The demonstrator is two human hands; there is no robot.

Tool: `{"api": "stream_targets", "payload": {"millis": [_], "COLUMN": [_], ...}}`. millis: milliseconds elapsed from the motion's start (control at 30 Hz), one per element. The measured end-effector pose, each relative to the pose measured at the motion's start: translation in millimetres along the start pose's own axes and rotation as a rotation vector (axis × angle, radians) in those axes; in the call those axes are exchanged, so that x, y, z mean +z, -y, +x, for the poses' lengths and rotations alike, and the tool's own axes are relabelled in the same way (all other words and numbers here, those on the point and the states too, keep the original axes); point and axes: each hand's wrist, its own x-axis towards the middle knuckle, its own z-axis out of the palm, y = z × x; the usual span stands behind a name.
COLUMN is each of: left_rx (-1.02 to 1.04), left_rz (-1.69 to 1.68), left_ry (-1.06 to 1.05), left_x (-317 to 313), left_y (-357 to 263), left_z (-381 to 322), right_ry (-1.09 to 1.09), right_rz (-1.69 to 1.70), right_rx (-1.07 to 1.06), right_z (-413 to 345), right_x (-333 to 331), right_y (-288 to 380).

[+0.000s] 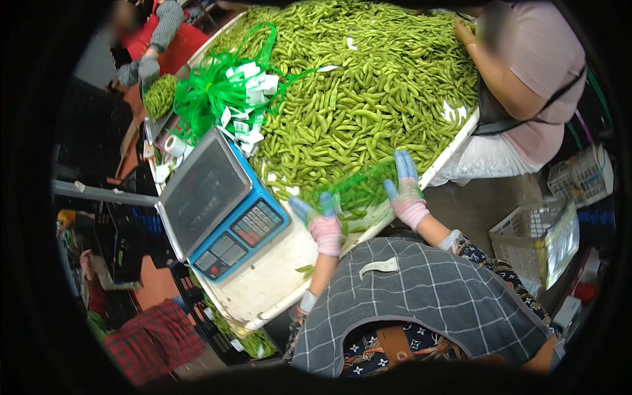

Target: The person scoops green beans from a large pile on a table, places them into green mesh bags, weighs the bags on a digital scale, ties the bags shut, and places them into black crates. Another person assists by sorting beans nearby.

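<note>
My left hand (323, 222), in a pink and blue knitted glove, is at the left end of a green mesh bag (365, 190) at the near edge of the table; it is blurred. At the bag's right end is my right hand (409, 195), in a matching glove, fingers extended and apart. Green soybean pods (365, 108) lie in a large heap beyond the bag, and pods also show through or under its mesh. Whether the bag holds them I cannot tell. Left of my hands stands a blue digital scale (222, 207) with a bare metal pan.
A bundle of green mesh bags with white labels (212, 94) lies behind the scale. The white table rim (449, 148) runs along the right. A person sits at the right; another at upper left holds a filled bag (160, 97). Plastic baskets (523, 232) stand at right.
</note>
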Motion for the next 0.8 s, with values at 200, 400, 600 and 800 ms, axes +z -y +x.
{"api": "stream_targets", "payload": {"millis": [200,400,600,800], "left_rx": [-0.116,-0.474,-0.479,-0.074], "left_rz": [-0.115,-0.521,-1.071,-0.187], "left_ry": [-0.012,0.134,0.099,-0.227], "left_x": [14,38,52,90], "left_y": [-36,-52,-45,-22], "left_z": [37,124,142,168], "right_ry": [0.041,0.104,0.091,0.209], "right_rz": [-0.048,0.224,0.177,-0.071], "right_rx": [0.001,0.164,-0.068,-0.057], "right_z": [48,102,123,158], "right_x": [32,52,34,34], "right_y": [-24,-8,-11,19]}}
